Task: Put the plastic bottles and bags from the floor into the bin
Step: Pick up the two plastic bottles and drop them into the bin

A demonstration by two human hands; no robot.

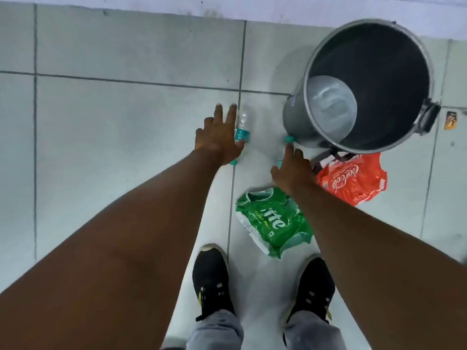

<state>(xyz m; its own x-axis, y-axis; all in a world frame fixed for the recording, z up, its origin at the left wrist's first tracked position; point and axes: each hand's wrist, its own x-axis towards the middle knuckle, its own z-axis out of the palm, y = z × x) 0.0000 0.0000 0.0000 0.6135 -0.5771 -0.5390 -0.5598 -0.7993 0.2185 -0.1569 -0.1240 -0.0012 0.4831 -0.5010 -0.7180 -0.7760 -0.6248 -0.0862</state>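
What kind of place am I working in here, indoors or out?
Indoors, probably a utility or corridor area of a building, though which is unclear. The pale tiled floor with dark grout lines runs up to a painted wall, and a grey metal bin stands near that wall.

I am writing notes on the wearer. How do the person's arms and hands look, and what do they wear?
Both forearms are bare, with no sleeves visible. The left hand and the right hand wear no gloves; no rings, watch or bands show. Lower down, grey trousers and black shoes appear.
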